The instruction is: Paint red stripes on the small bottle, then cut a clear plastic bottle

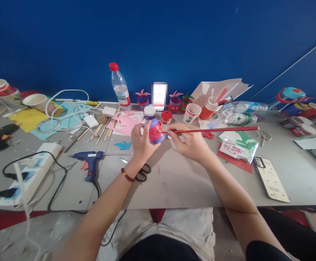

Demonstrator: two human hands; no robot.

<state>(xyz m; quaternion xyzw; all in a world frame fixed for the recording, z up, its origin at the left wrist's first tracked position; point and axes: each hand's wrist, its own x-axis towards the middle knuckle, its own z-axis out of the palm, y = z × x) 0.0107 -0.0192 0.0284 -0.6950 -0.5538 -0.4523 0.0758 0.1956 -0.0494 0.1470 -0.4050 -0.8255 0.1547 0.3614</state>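
Note:
In my left hand [142,144] is a small cup painted red and purple [155,132], tilted on its side with the fingers wrapped about it. My right hand [187,141] pinches a long red paintbrush [217,129]; its tip is at the cup's red band, and its far end points right. Just behind the cup stand an open jar of red paint [166,116] and a jar with a white lid [149,111]. Scissors with black handles [143,173] lie partly under my left wrist.
A blue glue gun [89,161] and a white power strip [30,177] with cables lie left. Along the back stand a plastic bottle [121,88], painted cups [175,103] and paper cups [192,113]. A phone [271,179] lies right. Another person's leg shows at lower right.

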